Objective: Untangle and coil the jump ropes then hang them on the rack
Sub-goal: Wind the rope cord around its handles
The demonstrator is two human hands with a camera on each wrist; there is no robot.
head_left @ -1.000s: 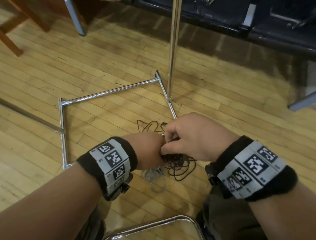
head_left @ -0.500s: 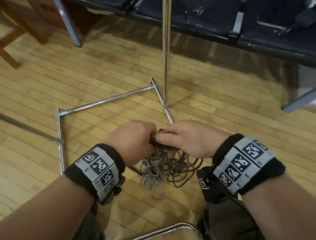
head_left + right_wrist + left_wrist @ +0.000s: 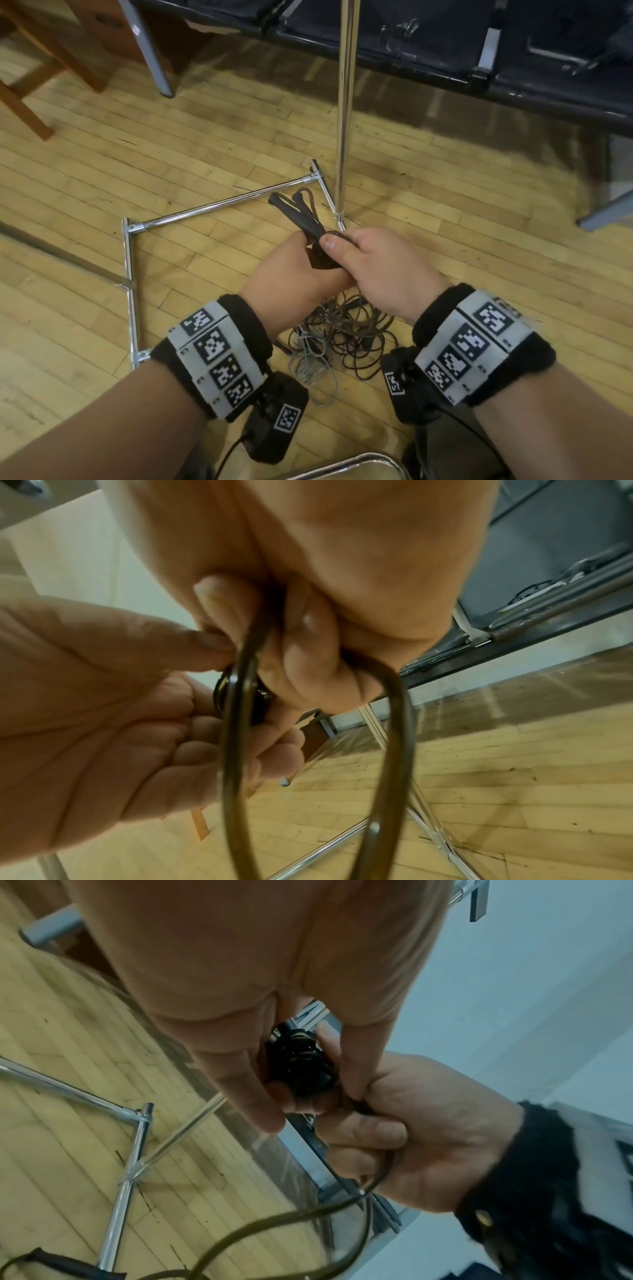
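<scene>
No words, letters or numbers can be read anywhere. The only signs are black-and-white square code patterns on the grey wristband of the left hand (image 3: 298, 272) and on the grey wristband of the right hand (image 3: 383, 270), just behind each grip. One more such pattern sits on each small black box (image 3: 274, 416) hanging under the wrists, and these are picture codes, not writing.
</scene>
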